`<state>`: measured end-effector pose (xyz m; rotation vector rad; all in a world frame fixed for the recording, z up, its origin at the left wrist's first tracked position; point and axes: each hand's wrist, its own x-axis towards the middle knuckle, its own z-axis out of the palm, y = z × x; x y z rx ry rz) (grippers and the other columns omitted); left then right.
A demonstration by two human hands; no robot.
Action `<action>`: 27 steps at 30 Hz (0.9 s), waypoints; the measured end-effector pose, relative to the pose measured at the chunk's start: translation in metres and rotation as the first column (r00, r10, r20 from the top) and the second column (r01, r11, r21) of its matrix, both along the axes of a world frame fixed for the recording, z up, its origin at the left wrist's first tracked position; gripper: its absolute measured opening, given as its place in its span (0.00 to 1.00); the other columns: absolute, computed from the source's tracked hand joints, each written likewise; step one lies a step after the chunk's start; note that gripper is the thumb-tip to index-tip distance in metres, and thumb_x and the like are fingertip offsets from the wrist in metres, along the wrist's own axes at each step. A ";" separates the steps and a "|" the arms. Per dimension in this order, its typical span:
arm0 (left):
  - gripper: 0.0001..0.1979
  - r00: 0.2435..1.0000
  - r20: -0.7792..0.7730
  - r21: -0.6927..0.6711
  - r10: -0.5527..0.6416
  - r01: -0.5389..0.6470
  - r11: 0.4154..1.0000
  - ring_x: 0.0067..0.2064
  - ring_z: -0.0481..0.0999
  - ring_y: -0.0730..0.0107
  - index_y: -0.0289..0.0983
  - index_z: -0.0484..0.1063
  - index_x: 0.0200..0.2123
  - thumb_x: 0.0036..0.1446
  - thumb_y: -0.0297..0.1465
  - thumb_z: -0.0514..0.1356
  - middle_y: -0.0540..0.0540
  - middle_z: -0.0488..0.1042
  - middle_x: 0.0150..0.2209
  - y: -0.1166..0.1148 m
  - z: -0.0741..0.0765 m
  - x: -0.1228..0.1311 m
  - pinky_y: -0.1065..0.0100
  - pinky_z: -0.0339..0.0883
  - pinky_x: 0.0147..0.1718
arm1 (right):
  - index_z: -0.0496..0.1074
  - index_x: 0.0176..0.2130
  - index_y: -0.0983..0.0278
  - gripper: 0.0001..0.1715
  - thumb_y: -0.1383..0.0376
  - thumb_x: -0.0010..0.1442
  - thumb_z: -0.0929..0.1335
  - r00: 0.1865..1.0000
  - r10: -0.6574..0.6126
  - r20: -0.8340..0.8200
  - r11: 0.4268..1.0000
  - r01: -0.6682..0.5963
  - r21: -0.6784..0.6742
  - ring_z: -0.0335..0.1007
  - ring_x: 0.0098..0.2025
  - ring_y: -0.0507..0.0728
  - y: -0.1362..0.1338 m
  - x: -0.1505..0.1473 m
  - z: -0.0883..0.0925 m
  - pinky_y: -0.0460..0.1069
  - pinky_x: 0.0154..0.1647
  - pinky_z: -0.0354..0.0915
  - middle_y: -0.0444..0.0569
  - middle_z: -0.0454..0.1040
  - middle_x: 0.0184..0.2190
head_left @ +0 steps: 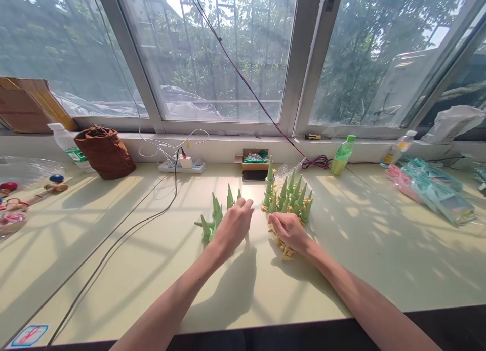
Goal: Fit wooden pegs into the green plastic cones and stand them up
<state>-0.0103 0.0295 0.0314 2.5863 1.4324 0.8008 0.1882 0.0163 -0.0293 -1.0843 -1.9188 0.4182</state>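
My left hand [236, 220] is raised a little over the table with its fingers curled together. Around it stand light green cone pieces [206, 228], a loose group partly hidden behind that hand. My right hand [289, 228] is closed with thumb and fingers pressed together, over a small heap of yellow pieces [287, 252]. Just beyond it, several green cones on yellow bases [296, 191] stand upright, packed close, with a taller stack of green cones [269, 181] at their left edge. Whatever either hand grips is hidden by the fingers.
Behind the cones sits an open small box [255, 165]. A black cable [146, 219] crosses the table from a power strip [182, 166]. A brown drawstring bag [105, 152] stands left; a green bottle [342, 155] and plastic-wrapped packets [436, 189] lie right.
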 end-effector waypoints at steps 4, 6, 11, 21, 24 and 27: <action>0.12 0.995 0.052 0.002 -0.081 0.081 0.997 0.34 0.78 0.66 0.38 0.72 0.46 0.66 0.24 0.50 0.43 0.72 0.38 -0.002 -0.013 -0.003 0.68 0.70 0.32 | 0.66 0.26 0.64 0.27 0.56 0.72 0.57 1.000 -0.002 0.009 1.000 0.002 -0.030 0.58 0.22 0.50 -0.003 0.000 0.002 0.46 0.27 0.56 0.41 0.61 0.19; 0.13 0.990 0.080 0.011 -0.112 0.112 0.994 0.34 0.78 0.65 0.39 0.72 0.47 0.66 0.24 0.50 0.43 0.73 0.39 -0.003 -0.018 -0.004 0.67 0.71 0.33 | 0.66 0.26 0.64 0.28 0.55 0.72 0.56 1.000 -0.001 0.014 0.999 0.001 -0.050 0.58 0.22 0.50 -0.004 0.000 0.003 0.46 0.27 0.57 0.42 0.62 0.19; 0.11 0.966 0.192 0.062 -0.171 0.162 0.985 0.34 0.78 0.67 0.40 0.70 0.49 0.68 0.28 0.51 0.42 0.75 0.44 -0.010 -0.022 0.000 0.66 0.72 0.36 | 0.68 0.28 0.64 0.29 0.51 0.72 0.55 0.998 -0.047 0.048 0.997 0.050 -0.056 0.58 0.22 0.51 -0.005 0.001 0.005 0.47 0.27 0.57 0.43 0.63 0.19; 0.10 0.887 0.415 -0.044 -0.202 0.241 0.969 0.27 0.73 0.72 0.37 0.69 0.48 0.64 0.31 0.58 0.48 0.75 0.32 -0.010 -0.028 0.008 0.71 0.69 0.28 | 0.67 0.27 0.64 0.27 0.53 0.71 0.57 0.989 -0.135 0.056 0.991 0.134 0.020 0.58 0.22 0.51 -0.003 0.008 0.009 0.46 0.27 0.56 0.42 0.64 0.19; 0.07 0.875 0.431 -0.133 -0.220 0.302 0.944 0.27 0.73 0.72 0.37 0.71 0.42 0.63 0.34 0.59 0.48 0.75 0.31 -0.011 -0.026 0.008 0.71 0.68 0.27 | 0.70 0.31 0.64 0.22 0.55 0.70 0.59 0.981 -0.184 0.067 0.983 0.181 0.042 0.58 0.22 0.51 -0.003 0.010 0.011 0.46 0.27 0.56 0.42 0.64 0.19; 0.06 0.875 0.415 -0.191 -0.250 0.353 0.916 0.27 0.73 0.72 0.37 0.71 0.37 0.61 0.34 0.60 0.48 0.73 0.32 -0.013 -0.024 0.007 0.71 0.68 0.27 | 0.71 0.33 0.64 0.18 0.57 0.68 0.61 0.975 -0.198 0.103 0.980 0.194 0.043 0.58 0.21 0.51 -0.003 0.012 0.012 0.46 0.27 0.57 0.41 0.65 0.19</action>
